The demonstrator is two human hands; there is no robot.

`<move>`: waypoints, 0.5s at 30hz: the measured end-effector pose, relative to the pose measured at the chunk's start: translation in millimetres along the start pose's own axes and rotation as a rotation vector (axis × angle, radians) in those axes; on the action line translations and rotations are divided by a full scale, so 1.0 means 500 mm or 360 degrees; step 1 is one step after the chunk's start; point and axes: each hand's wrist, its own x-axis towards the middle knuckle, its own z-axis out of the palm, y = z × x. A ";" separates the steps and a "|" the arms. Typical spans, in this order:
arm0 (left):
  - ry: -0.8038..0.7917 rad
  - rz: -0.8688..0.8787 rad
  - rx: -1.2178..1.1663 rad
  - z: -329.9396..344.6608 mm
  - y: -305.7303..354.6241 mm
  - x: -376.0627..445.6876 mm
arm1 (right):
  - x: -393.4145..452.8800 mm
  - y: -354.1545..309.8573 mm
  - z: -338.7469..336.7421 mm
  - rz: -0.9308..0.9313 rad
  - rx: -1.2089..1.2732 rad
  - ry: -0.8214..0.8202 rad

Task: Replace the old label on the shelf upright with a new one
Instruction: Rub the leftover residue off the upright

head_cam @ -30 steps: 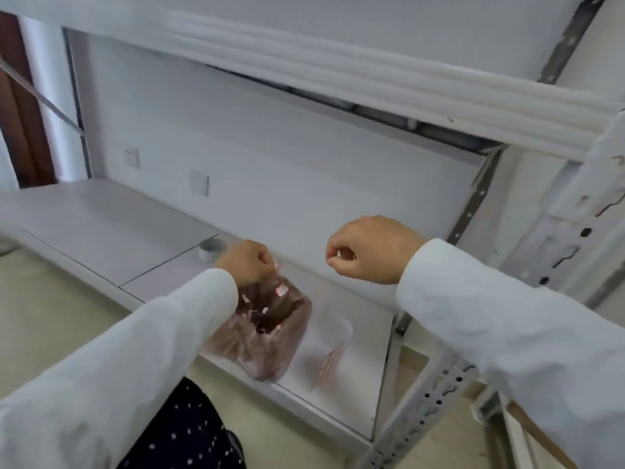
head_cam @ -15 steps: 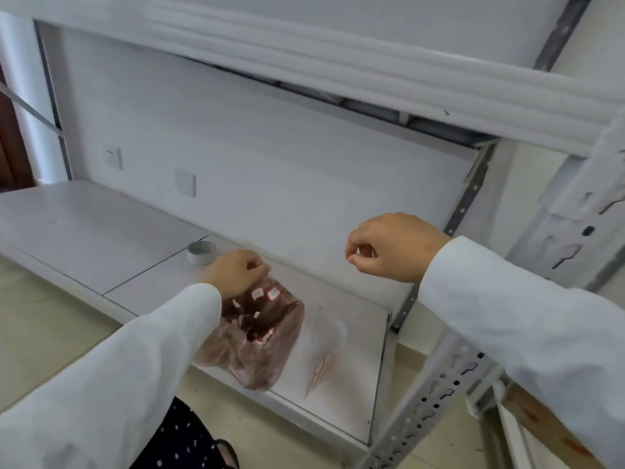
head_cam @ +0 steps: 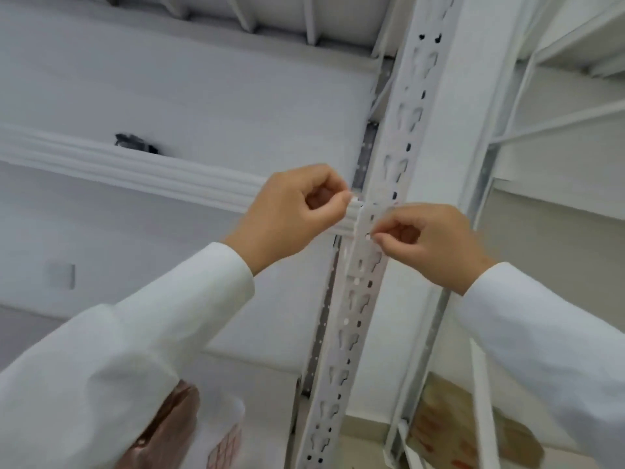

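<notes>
Label, a small pale strip, sits on the front face of the white slotted shelf upright, at the height where the ribbed white shelf beam meets the post; blur hides whether it is stuck flat or partly lifted. Both hands are raised to it. At its upper left edge, the left hand has its fingers curled in and thumb and forefinger pinched together, though the pinch is too small to tell what it holds. On the right, the right hand is likewise curled, with its fingertips pinched at the lower right edge of the label, touching the upright. White sleeves cover both forearms. Below the left sleeve, a brownish translucent bag lies on the lower shelf, with a sheet of small red-printed labels just beside it. Right of the upright, low down, a brown cardboard box sits behind the frame. A grey wall plate shows on the wall at left.
</notes>
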 end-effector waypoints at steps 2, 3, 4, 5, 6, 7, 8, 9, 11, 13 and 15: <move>-0.0016 -0.0094 -0.0028 0.031 0.015 0.050 | 0.006 0.031 -0.025 0.0099 0.0017 0.0242; -0.0056 -0.0197 -0.0035 0.047 0.015 0.073 | 0.009 0.045 -0.033 0.0163 0.0038 0.0325; -0.0114 -0.0317 -0.0034 0.062 0.012 0.092 | 0.013 0.057 -0.036 0.0218 0.0046 0.0386; -0.0184 -0.0425 0.0000 0.076 0.005 0.108 | 0.016 0.067 -0.037 0.0250 0.0037 0.0430; -0.0261 -0.0488 0.0106 0.087 -0.001 0.119 | 0.018 0.073 -0.034 0.0251 0.0007 0.0457; -0.0328 -0.0519 0.0249 0.095 -0.006 0.125 | 0.019 0.077 -0.029 0.0228 -0.0034 0.0468; -0.0370 -0.0527 0.0385 0.099 -0.009 0.128 | 0.020 0.079 -0.023 0.0187 -0.0092 0.0468; -0.0390 -0.0522 0.0488 0.101 -0.010 0.130 | 0.019 0.079 -0.018 0.0133 -0.0168 0.0465; -0.0416 -0.0487 0.0593 0.099 -0.009 0.129 | 0.018 0.078 -0.006 0.0022 -0.0314 0.0458; -0.0446 -0.0458 0.0632 0.094 -0.006 0.126 | 0.017 0.077 0.000 -0.0042 -0.0363 0.0481; -0.0455 -0.0451 0.0636 0.092 -0.007 0.126 | 0.018 0.077 0.003 -0.0070 -0.0369 0.0526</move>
